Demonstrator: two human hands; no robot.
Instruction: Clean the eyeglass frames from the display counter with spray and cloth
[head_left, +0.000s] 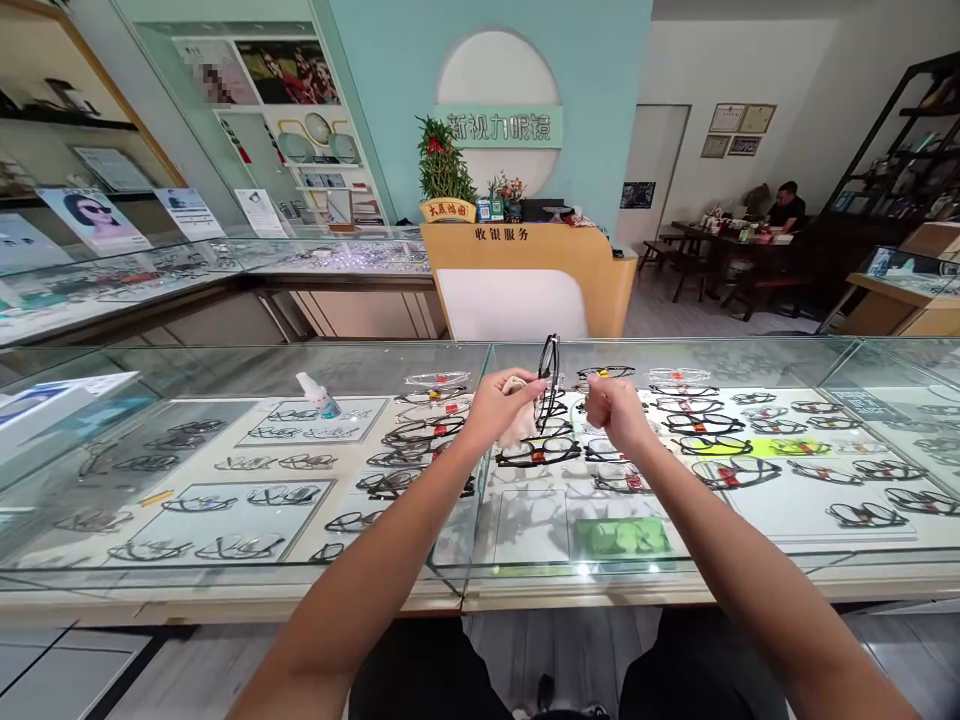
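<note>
My left hand [504,405] pinches a pair of dark-framed eyeglasses [553,362], held upright and edge-on above the glass counter. A pale cloth [519,432] is bunched in the same hand and hangs below the fingers. To the right of the glasses, my right hand [619,412] is closed with the fingers curled in, apart from the frame. Whatever it may hold is hidden by the fingers. Left of my left hand, a small white spray bottle [321,398] with bluish liquid stands on the counter.
Beneath my hands, the glass display case [480,590] holds rows of eyeglasses [540,452]. A white box [67,405] lies on the left. Beyond are a wooden reception desk [529,250] and a person [787,210] sitting at a dark table.
</note>
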